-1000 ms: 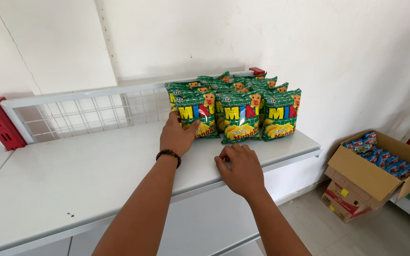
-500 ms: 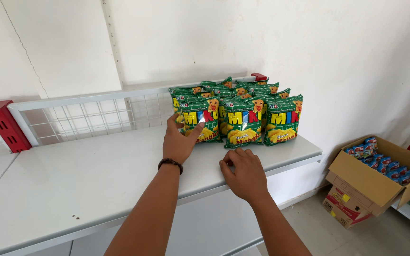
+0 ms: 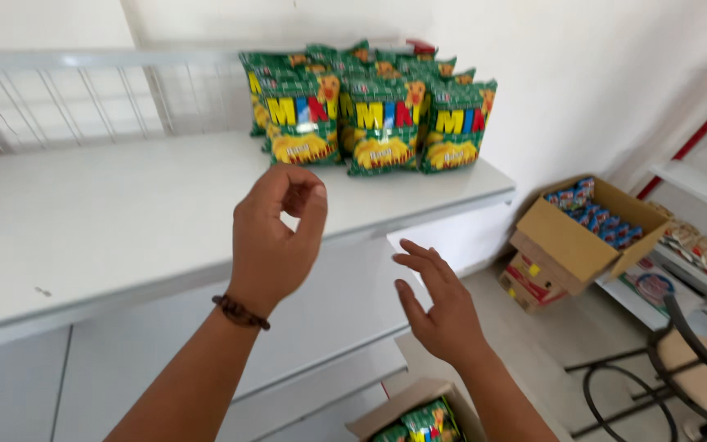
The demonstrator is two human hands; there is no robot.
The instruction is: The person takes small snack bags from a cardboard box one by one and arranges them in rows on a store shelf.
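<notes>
On the white shelf [image 3: 124, 213], seen from the head camera, I count green snack bags [image 3: 378, 123] standing upright in tight rows at the far right end, backed by a white wire rack [image 3: 83, 98]. My left hand [image 3: 276, 233] hangs in the air in front of the shelf edge, fingers [image 3: 314, 200] curled loosely toward the thumb and gripping nothing. My right hand [image 3: 443, 307] is lower, below the shelf edge, fingers spread wide, also empty. Both are well apart from the bags.

My worry is the front row: those bags stand on narrow bases, so a careless brush from either hand could tip one and topple its neighbours off the right-hand edge. Below my right hand, an open cardboard box [image 3: 419, 413] holds more green bags; reaching blindly could crush them.
</notes>
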